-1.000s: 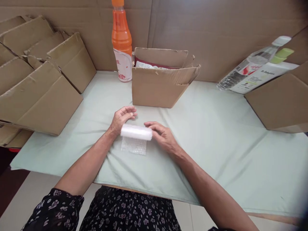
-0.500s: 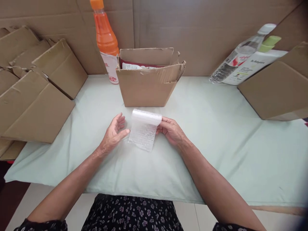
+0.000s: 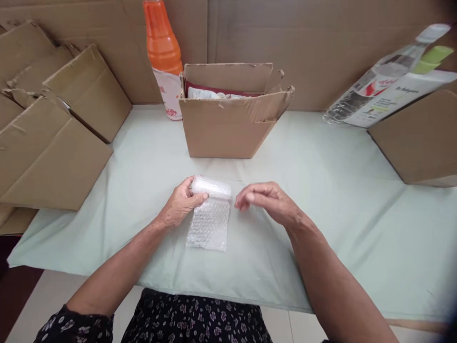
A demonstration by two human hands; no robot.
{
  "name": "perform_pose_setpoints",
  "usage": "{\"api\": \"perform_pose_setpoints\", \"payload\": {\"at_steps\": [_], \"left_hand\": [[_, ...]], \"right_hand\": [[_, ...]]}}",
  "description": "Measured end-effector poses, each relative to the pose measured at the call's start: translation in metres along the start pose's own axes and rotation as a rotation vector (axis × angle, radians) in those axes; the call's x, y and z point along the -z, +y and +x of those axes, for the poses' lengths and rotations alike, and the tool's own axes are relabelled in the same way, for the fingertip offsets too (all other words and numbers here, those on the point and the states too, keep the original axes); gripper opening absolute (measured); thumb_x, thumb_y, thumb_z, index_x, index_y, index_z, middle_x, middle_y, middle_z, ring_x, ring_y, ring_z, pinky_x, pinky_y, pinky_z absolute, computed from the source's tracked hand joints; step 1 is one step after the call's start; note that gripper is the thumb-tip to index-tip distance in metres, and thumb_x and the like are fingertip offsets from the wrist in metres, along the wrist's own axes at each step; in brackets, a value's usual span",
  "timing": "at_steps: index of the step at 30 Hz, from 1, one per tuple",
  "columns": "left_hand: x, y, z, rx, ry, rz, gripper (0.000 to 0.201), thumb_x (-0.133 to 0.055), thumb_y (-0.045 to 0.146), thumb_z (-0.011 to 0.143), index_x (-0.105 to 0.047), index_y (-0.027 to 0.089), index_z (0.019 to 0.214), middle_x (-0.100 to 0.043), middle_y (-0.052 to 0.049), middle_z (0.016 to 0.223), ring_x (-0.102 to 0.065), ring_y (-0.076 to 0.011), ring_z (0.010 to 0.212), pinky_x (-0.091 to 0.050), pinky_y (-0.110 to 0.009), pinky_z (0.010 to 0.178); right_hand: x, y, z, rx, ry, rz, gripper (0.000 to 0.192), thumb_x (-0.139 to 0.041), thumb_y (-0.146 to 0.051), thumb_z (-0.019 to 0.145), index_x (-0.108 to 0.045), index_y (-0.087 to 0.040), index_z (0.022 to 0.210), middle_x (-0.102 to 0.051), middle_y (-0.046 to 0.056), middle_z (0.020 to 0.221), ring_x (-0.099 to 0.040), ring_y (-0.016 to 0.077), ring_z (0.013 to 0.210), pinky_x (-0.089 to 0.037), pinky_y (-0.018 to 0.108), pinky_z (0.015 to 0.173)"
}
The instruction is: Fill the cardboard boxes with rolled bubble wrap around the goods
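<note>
**Bubble wrap held at its rolled end, in front of the open box**

Here, the table (image 3: 321, 200) is seen covered by a pale green cloth, with brown cardboard sheets stood up behind it. The open cardboard box (image 3: 228, 126) is taken as the landmark: it is set at the middle of the table's far side, with packets seen inside. To the left of the box, folded cartons (image 3: 53, 138) are stacked in a leaning pile. To the right of the box, another carton (image 3: 421, 138) is placed, with a clear water bottle (image 3: 378, 81) and a white tube laid tilted on it. Just beside the box's left rear corner, an orange bottle (image 3: 162, 52) is stood upright.

In front of the box, near the table's middle, a bubble wrap sheet (image 3: 210, 221) is laid flat, its far end rolled up. That roll is clamped in the grip of the left hand (image 3: 180, 205), thumb on top. The right hand (image 3: 269, 200) is held just right of the roll, apart from it, its fingers loosely curled and closed on nothing.
</note>
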State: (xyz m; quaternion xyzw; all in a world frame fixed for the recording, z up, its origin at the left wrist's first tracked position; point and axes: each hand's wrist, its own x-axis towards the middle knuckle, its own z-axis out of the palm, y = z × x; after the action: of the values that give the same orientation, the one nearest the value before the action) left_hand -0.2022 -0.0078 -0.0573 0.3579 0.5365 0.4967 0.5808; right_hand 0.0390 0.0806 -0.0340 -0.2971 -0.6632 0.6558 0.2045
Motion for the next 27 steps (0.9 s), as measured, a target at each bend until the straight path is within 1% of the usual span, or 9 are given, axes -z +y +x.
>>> {"api": "perform_pose_setpoints", "payload": {"at_steps": [3, 7, 10, 16, 20, 22, 24, 26, 27], "left_hand": [[0.0, 0.004, -0.003, 0.053, -0.063, 0.102, 0.071, -0.085, 0.039, 0.073, -0.056, 0.021, 0.135, -0.071, -0.004, 0.101, -0.068, -0.0205, 0.085, -0.051, -0.028, 0.069], [0.0, 0.007, -0.005, 0.025, -0.132, 0.209, 0.046, -0.081, 0.036, 0.075, -0.067, 0.02, 0.116, -0.071, -0.007, 0.104, -0.068, -0.0257, 0.093, -0.053, -0.033, 0.074], [0.004, 0.009, -0.006, 0.067, -0.187, 0.22, 0.037, -0.078, 0.037, 0.078, -0.07, 0.021, 0.111, -0.072, -0.007, 0.096, -0.068, -0.0271, 0.09, -0.053, -0.035, 0.074], [0.004, 0.009, -0.008, 0.223, -0.531, 0.011, 0.029, -0.076, 0.04, 0.079, -0.075, 0.019, 0.098, -0.072, -0.007, 0.086, -0.067, -0.0222, 0.077, -0.052, -0.034, 0.072], [0.011, 0.015, -0.011, 0.209, -0.631, 0.307, 0.024, -0.07, 0.044, 0.084, -0.07, 0.02, 0.082, -0.062, -0.001, 0.066, -0.059, -0.017, 0.06, -0.046, -0.028, 0.055], [0.019, 0.02, -0.011, 0.132, -0.497, 0.598, 0.028, -0.067, 0.046, 0.086, -0.068, 0.02, 0.078, -0.057, 0.002, 0.059, -0.055, -0.0151, 0.053, -0.041, -0.027, 0.05], [0.026, 0.024, -0.01, -0.03, -0.16, 0.819, 0.027, -0.064, 0.045, 0.088, -0.072, 0.02, 0.087, -0.06, 0.001, 0.062, -0.056, -0.0154, 0.056, -0.045, -0.028, 0.055], [0.027, 0.023, -0.007, -0.284, 0.159, 0.934, 0.026, -0.061, 0.037, 0.091, -0.072, 0.02, 0.106, -0.07, -0.003, 0.08, -0.065, -0.0191, 0.073, -0.054, -0.033, 0.071], [0.025, 0.02, -0.006, -0.422, 0.232, 0.974, 0.028, -0.059, 0.033, 0.091, -0.071, 0.019, 0.113, -0.073, -0.006, 0.094, -0.068, -0.0217, 0.087, -0.056, -0.037, 0.083]], "right_hand": [[-0.002, -0.001, -0.002, -0.125, -0.309, -0.094, 0.034, -0.068, -0.049, 0.089, -0.079, -0.022, 0.107, -0.077, 0.006, 0.104, -0.071, 0.0198, 0.089, -0.058, 0.033, 0.079], [-0.007, 0.006, 0.002, -0.011, -0.072, -0.054, 0.048, -0.069, -0.047, 0.089, -0.067, -0.03, 0.135, -0.07, 0.007, 0.13, -0.066, 0.0247, 0.118, -0.059, 0.037, 0.09], [-0.004, 0.009, 0.004, 0.133, 0.136, -0.013, 0.057, -0.068, -0.049, 0.09, -0.057, -0.038, 0.145, -0.052, 0.004, 0.154, -0.049, 0.0282, 0.142, -0.055, 0.043, 0.102], [-0.011, 0.02, 0.008, 0.195, 0.12, -0.368, 0.058, -0.074, -0.048, 0.086, -0.061, -0.033, 0.14, -0.047, 0.005, 0.159, -0.041, 0.0284, 0.148, -0.038, 0.051, 0.119], [-0.018, 0.036, 0.013, 0.232, 0.13, -0.592, 0.04, -0.064, -0.041, 0.093, -0.068, -0.027, 0.13, -0.058, 0.008, 0.149, -0.049, 0.0281, 0.142, -0.036, 0.055, 0.119], [-0.019, 0.042, 0.015, 0.254, 0.167, -0.685, 0.031, -0.059, -0.036, 0.095, -0.073, -0.026, 0.121, -0.064, 0.008, 0.142, -0.053, 0.0283, 0.138, -0.038, 0.056, 0.117], [-0.02, 0.045, 0.016, 0.271, 0.186, -0.757, 0.027, -0.058, -0.032, 0.096, -0.074, -0.026, 0.117, -0.066, 0.007, 0.139, -0.054, 0.0289, 0.136, -0.041, 0.056, 0.114], [-0.023, 0.045, 0.016, 0.288, 0.188, -0.819, 0.026, -0.058, -0.029, 0.095, -0.075, -0.026, 0.116, -0.066, 0.008, 0.139, -0.055, 0.03, 0.135, -0.044, 0.055, 0.11], [-0.024, 0.044, 0.016, 0.303, 0.19, -0.852, 0.026, -0.059, -0.028, 0.095, -0.075, -0.025, 0.114, -0.066, 0.008, 0.139, -0.055, 0.0306, 0.134, -0.045, 0.054, 0.108]]}}
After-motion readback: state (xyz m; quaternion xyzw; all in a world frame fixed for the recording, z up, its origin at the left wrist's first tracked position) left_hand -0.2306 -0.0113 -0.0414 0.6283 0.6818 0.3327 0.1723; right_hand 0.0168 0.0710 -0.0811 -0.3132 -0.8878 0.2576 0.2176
